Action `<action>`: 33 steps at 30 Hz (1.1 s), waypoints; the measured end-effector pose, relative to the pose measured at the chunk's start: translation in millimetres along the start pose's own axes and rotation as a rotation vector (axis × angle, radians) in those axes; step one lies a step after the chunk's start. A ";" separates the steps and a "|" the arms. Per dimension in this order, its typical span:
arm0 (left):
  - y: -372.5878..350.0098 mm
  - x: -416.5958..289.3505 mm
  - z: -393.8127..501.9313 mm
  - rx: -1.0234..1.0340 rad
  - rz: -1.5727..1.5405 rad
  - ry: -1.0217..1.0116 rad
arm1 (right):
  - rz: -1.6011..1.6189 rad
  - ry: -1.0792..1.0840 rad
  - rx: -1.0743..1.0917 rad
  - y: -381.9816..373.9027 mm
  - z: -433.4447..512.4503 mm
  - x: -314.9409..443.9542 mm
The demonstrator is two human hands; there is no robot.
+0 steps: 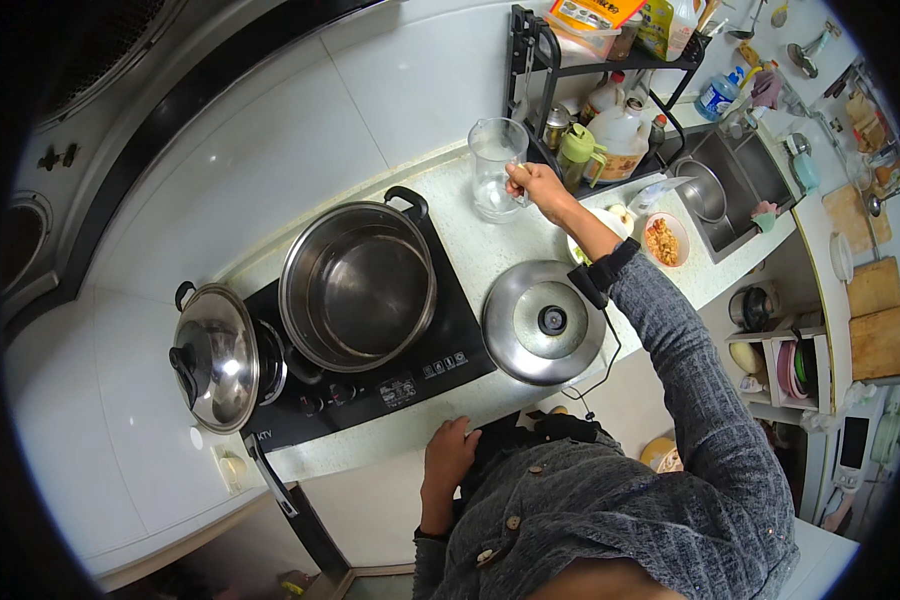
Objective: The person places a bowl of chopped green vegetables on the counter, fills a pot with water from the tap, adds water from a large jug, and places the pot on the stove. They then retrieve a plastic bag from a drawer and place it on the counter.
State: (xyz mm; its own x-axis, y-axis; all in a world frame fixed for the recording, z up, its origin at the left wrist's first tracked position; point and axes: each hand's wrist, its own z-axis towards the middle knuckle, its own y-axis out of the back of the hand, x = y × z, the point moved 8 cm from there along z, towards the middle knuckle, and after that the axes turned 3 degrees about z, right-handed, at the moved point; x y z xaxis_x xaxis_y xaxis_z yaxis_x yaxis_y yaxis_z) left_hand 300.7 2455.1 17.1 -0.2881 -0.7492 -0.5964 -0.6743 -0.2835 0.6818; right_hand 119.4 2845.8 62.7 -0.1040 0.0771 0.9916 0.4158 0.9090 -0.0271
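My right hand grips the handle of a clear glass pitcher, which stands upright at the back of the counter. My left hand is at the counter's front edge with nothing visible in it. Between the hands lies a round steel lid with a black knob. A large steel pot, uncovered, sits on the black glass cooktop; its inner bottom shows. Right of my wrist is a bowl of reddish-orange food, and a white bowl is partly hidden under my forearm.
A lidded wok stands at the cooktop's left end. Behind the pitcher's right side, a black rack holds bottles and a green-lidded jug. Farther right is a steel sink with a metal basin. A cable hangs from my right wrist.
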 end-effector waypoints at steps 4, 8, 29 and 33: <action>17.3 1.0 11.2 -0.075 0.015 -0.093 | -0.068 0.003 -0.008 -2.0 27.7 -13.9; 27.9 11.8 20.8 -0.073 0.008 -0.098 | -0.019 0.011 -0.062 2.7 42.2 -21.6; 7.7 -124.1 79.5 -0.279 -0.033 -0.411 | -0.470 -0.030 -0.050 68.4 -202.1 1.4; -36.7 -171.5 101.3 -0.294 0.273 -0.303 | -0.235 -0.268 -0.138 104.9 -337.4 -28.9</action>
State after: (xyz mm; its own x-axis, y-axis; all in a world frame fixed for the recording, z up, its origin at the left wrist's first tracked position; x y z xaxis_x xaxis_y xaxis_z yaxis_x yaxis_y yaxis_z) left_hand 306.0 2654.6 51.5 -0.6417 -0.6241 -0.4457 -0.3391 -0.2904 0.8948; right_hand 470.9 2800.8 74.0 -0.4358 -0.0055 0.9000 0.4689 0.8522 0.2323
